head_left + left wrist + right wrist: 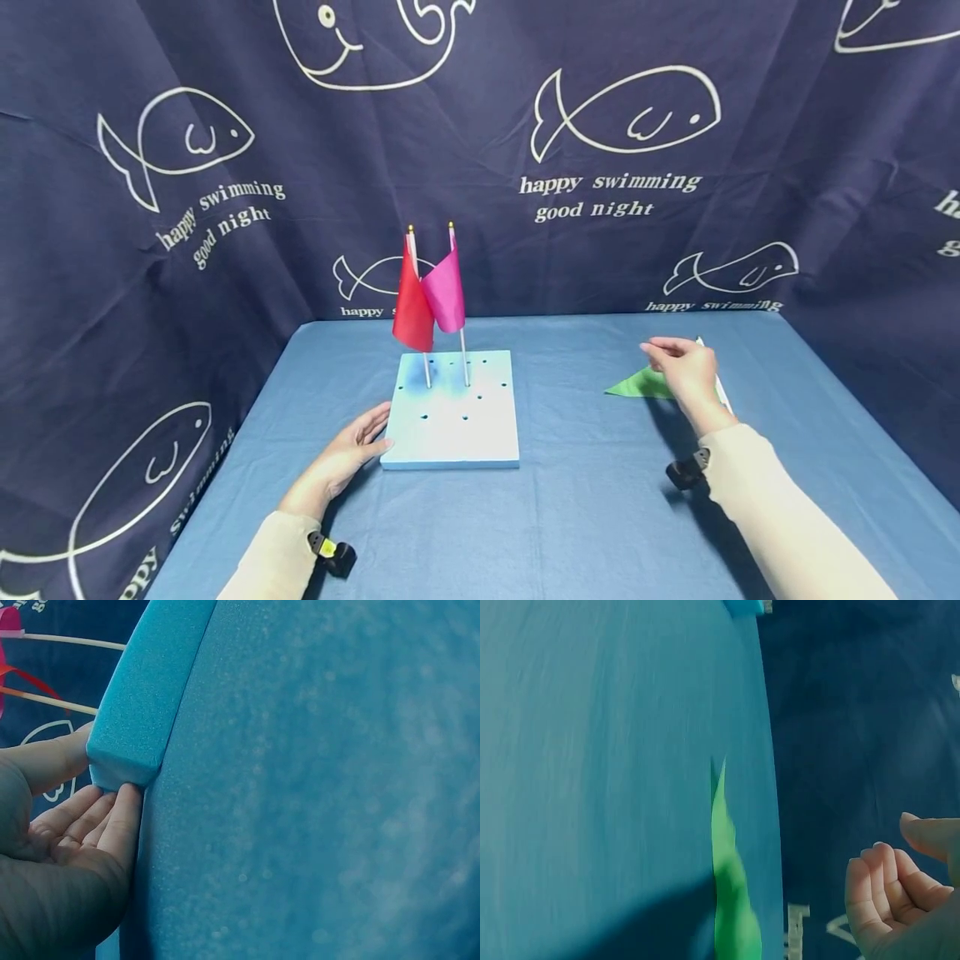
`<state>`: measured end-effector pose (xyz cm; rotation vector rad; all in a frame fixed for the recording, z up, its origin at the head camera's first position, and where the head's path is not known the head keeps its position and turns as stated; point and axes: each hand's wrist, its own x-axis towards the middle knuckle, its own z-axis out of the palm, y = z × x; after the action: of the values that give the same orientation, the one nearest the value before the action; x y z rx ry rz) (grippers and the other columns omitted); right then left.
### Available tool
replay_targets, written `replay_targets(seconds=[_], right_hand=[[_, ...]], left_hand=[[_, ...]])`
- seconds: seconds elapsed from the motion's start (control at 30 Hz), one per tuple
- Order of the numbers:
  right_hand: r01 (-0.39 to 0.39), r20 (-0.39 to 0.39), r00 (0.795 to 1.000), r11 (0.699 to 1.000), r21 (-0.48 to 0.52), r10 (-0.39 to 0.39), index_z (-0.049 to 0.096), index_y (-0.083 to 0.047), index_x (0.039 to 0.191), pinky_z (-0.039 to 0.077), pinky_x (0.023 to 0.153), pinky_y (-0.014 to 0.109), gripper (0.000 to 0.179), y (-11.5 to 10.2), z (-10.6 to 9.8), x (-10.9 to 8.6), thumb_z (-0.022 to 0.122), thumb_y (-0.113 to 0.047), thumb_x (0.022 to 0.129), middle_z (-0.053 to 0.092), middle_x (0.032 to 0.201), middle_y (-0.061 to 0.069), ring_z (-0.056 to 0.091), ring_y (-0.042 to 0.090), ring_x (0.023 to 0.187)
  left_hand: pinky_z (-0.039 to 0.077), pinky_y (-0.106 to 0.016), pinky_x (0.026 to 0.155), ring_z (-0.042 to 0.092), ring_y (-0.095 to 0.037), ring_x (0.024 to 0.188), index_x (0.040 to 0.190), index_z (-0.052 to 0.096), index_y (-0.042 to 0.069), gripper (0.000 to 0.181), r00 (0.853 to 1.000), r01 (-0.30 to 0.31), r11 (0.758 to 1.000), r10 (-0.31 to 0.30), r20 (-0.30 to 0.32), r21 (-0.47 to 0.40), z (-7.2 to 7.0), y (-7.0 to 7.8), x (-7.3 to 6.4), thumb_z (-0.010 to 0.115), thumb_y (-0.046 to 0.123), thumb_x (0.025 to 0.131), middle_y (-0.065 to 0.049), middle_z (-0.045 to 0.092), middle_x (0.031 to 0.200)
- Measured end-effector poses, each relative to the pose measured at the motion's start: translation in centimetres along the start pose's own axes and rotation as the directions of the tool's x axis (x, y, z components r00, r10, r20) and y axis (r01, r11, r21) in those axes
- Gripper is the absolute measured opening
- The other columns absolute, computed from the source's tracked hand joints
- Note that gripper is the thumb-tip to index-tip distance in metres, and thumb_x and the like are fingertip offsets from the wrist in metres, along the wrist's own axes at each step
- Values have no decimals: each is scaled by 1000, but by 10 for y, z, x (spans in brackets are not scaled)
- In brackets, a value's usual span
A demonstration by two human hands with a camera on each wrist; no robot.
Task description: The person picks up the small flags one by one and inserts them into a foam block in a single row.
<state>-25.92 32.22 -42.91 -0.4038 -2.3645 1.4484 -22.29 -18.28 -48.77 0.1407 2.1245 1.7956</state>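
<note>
A light blue foam board (450,437) with several small holes lies on the table. My left hand (352,450) rests against its left side, thumb and fingertips touching the edge; in the left wrist view the same hand (75,840) meets the board's corner (127,761). A red flag (413,312) and a magenta flag (447,292) stand upright in the board on thin sticks. Farther right, my right hand (690,375) hovers over a green flag (641,384), partly hiding it and its white stick. In the right wrist view, nothing sits between that hand's (900,900) thumb and fingers.
A blue cloth (585,500) covers the table. Dark blue curtains (480,167) with white fish drawings and lettering surround the back and sides. A small black device is worn at each wrist.
</note>
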Motion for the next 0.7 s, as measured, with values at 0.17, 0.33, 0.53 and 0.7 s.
replay_targets(seconds=[0.17, 0.33, 0.53, 0.7], right_hand=[[-41, 7, 999, 994, -102, 41, 67, 5, 117, 49, 55, 10, 43, 19, -33, 2, 68, -29, 90, 53, 56, -35, 58, -10, 55], [-111, 31, 992, 978, -179, 118, 65, 4, 121, 47, 55, 10, 53, 38, -60, 3, 66, -39, 90, 62, 59, -26, 61, -6, 58], [-117, 54, 988, 940, -322, 141, 66, 1, 119, 39, 57, 16, 62, 49, -80, 2, 62, -53, 89, 64, 61, -11, 55, 1, 59], [-126, 112, 977, 912, -390, 182, 64, 5, 120, 38, 58, 18, 60, 53, -90, 1, 61, -48, 91, 66, 62, -9, 57, 3, 59]], left_hand=[[17, -51, 120, 15, -34, 149, 152, 23, 2, 72, 1000, 0, 1000, 0, 2, -1, 1, -1, 0, 63, 6, 93, -19, 22, 159], [21, -50, 119, 17, -35, 148, 152, 24, 3, 74, 1000, -2, 1000, 2, 2, 23, 2, -1, 3, 66, 11, 91, -19, 24, 159], [20, -51, 119, 17, -35, 148, 152, 26, 3, 73, 1000, 4, 1000, -4, -11, 6, 3, -1, 5, 66, 8, 91, -20, 25, 158], [20, -50, 120, 19, -33, 148, 151, 27, 3, 70, 1000, 11, 1000, -11, -19, 8, 4, -1, 6, 64, 7, 92, -18, 26, 158]])
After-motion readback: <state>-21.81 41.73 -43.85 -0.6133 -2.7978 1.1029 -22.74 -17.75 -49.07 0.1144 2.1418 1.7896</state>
